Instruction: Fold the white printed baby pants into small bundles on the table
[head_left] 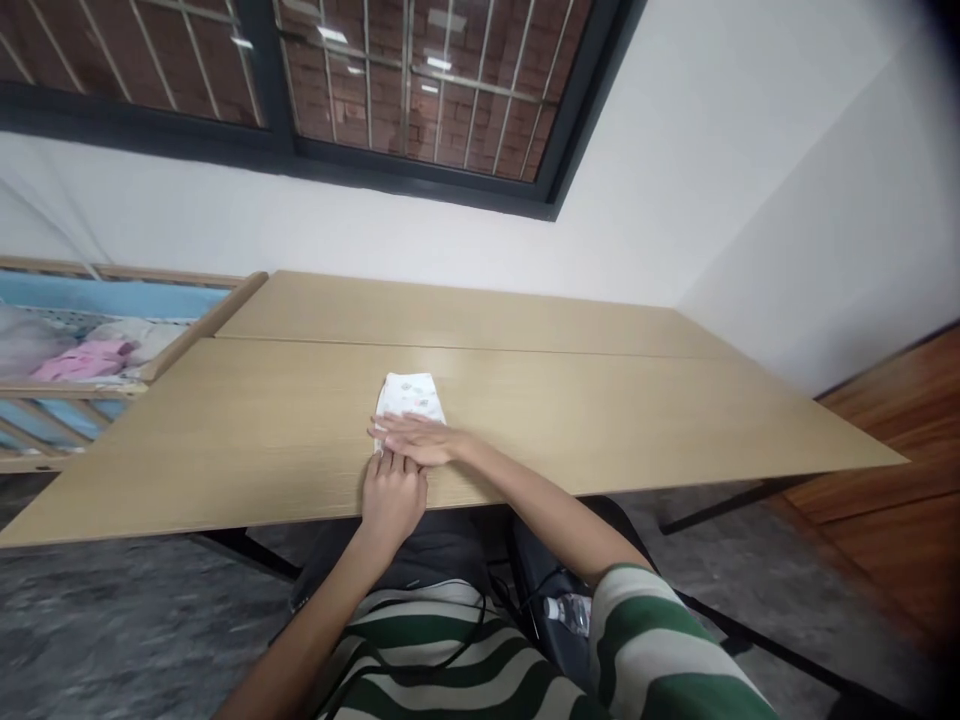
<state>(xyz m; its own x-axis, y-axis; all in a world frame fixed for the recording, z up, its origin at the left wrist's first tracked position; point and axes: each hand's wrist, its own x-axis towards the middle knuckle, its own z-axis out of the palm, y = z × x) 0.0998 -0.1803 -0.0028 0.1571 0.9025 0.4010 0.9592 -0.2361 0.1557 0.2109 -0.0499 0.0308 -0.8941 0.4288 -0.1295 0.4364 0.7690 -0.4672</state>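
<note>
A small folded white cloth [409,394] with a faint print lies near the front edge of a long light-wood table [600,420]. My right hand [416,440] lies flat across the near end of the cloth, fingers stretched out and pointing left. My left hand [391,497] rests just below it at the table's edge, fingers curled, their tips tucked under my right hand at the cloth's near end. What the left fingers grip is hidden.
A wooden baby cot [112,340] with blue lining and pink clothes stands at the left, against the table. A white wall and dark-framed window are behind. A plastic bottle [568,611] lies on the dark seat beside my lap.
</note>
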